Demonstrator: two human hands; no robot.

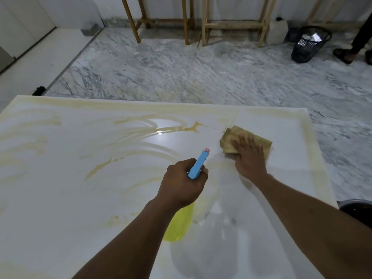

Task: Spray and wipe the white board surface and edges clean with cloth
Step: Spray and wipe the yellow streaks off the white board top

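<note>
A large white board (70, 198) fills the lower view, streaked with yellowish smears across its left and far parts and along its edges. My left hand (183, 182) grips a spray bottle (198, 163) with a blue head, pink nozzle tip and yellow-green body, held above the board's middle with the nozzle facing away from me. My right hand (249, 156) presses flat on a folded tan cloth (233, 137) lying on the board toward its far right.
Grey marble floor (201, 73) lies beyond the board. Wooden frame legs (187, 21) stand at the back. A black mesh bin (308, 45) and a person's sandalled foot (344, 55) are at far right. A dark round container (358, 212) sits by the board's right edge.
</note>
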